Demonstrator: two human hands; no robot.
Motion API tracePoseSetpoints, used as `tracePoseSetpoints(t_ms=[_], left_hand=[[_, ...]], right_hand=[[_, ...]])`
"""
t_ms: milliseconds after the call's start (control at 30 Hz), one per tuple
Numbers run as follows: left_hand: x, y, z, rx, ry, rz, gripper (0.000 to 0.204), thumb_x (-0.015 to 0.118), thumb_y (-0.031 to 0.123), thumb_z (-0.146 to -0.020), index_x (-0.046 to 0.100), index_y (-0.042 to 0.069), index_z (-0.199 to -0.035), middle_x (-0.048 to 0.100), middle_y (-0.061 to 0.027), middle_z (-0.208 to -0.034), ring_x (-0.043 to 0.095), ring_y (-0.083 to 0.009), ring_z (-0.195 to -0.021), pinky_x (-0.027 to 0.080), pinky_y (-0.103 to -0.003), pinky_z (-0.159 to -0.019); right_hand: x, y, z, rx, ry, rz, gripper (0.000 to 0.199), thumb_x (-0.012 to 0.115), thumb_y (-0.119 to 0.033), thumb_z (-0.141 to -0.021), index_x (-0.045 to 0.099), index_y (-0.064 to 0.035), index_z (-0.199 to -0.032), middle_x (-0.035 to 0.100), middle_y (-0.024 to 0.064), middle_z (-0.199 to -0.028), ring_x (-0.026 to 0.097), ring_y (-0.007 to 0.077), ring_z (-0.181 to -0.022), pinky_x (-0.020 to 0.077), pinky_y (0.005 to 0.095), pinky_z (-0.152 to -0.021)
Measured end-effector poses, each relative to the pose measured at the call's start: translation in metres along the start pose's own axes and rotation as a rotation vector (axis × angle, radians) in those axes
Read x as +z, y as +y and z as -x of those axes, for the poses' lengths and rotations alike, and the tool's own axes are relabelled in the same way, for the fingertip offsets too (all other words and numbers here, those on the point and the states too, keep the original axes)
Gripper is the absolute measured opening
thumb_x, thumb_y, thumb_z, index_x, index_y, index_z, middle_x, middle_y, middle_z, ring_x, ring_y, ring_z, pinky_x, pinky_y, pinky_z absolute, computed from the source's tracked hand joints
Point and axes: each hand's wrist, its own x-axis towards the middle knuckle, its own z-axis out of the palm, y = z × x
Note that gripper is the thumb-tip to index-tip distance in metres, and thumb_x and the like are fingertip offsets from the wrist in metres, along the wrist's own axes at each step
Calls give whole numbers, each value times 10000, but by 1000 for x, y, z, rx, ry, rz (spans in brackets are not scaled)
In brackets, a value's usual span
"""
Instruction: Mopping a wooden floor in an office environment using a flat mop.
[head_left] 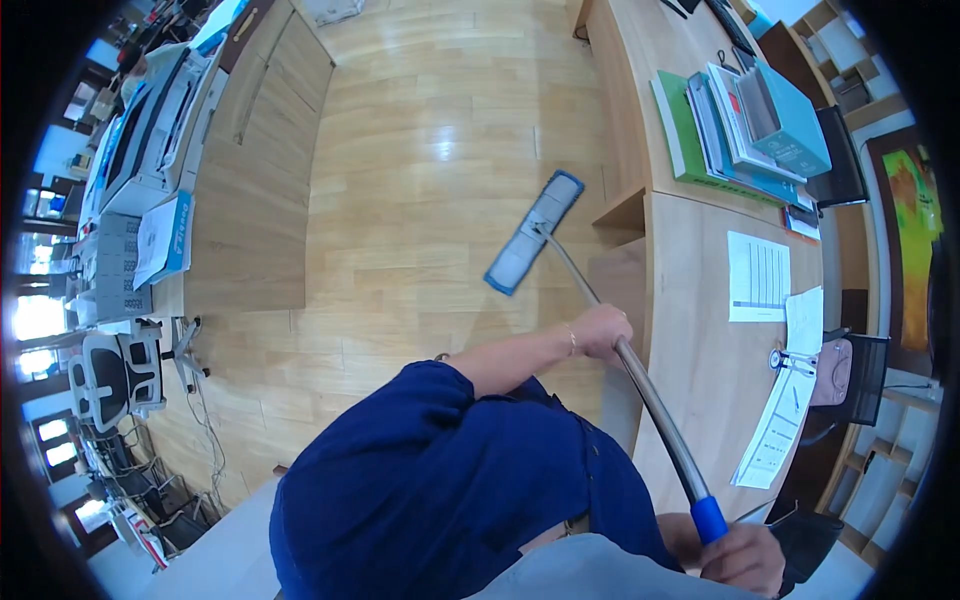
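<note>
A flat mop with a grey pad edged in blue lies on the wood floor ahead of me, slanted toward the upper right. Its metal pole runs from the pad down to the lower right. My left hand is closed around the middle of the pole, the arm reaching across my body. At the pole's upper end, my right hand grips beside the blue handle end, its fingers partly hidden.
At the right, a wooden desk holds stacked folders and paper sheets. On the left stand a wooden cabinet, a printer and an office chair. Cables trail over the floor near the chair.
</note>
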Motion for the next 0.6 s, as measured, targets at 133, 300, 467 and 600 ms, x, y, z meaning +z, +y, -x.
tracePoseSetpoints(t_ms=[133, 300, 467, 600], left_hand=[[-19, -59, 68, -114, 300, -1, 190, 687, 221, -544, 533, 113, -514, 536, -115, -565, 548, -335, -614, 446, -435, -568], [-49, -99, 182, -284, 495, -58, 157, 656, 164, -560, 516, 118, -506, 536, -103, -565, 547, -317, -615, 438, -413, -563], [-52, -92, 287, -455, 772, -26, 118, 629, 126, -566, 524, 118, -512, 547, -81, -567, 546, -302, -599, 437, -384, -574], [-53, -53, 346, -580, 924, -71, 160, 640, 121, -569, 493, 110, -507, 534, -81, -553, 534, -299, -582, 422, -390, -561]], right_hand=[[8, 47, -9, -55, -69, -75, 144, 671, -161, -812, 609, -39, -766, 567, 68, -589, 596, 159, -536, 507, 270, -584], [61, 108, -80, -170, -151, -261, 178, 723, -118, -755, 588, -36, -672, 501, 58, -572, 521, 179, -498, 436, 296, -513], [103, 128, -135, -207, -351, -366, 196, 728, -157, -762, 571, -50, -713, 514, 46, -569, 540, 168, -518, 449, 271, -522], [131, 125, -171, -247, -446, -496, 174, 710, -104, -748, 566, -50, -665, 443, 31, -574, 462, 154, -487, 388, 284, -490]])
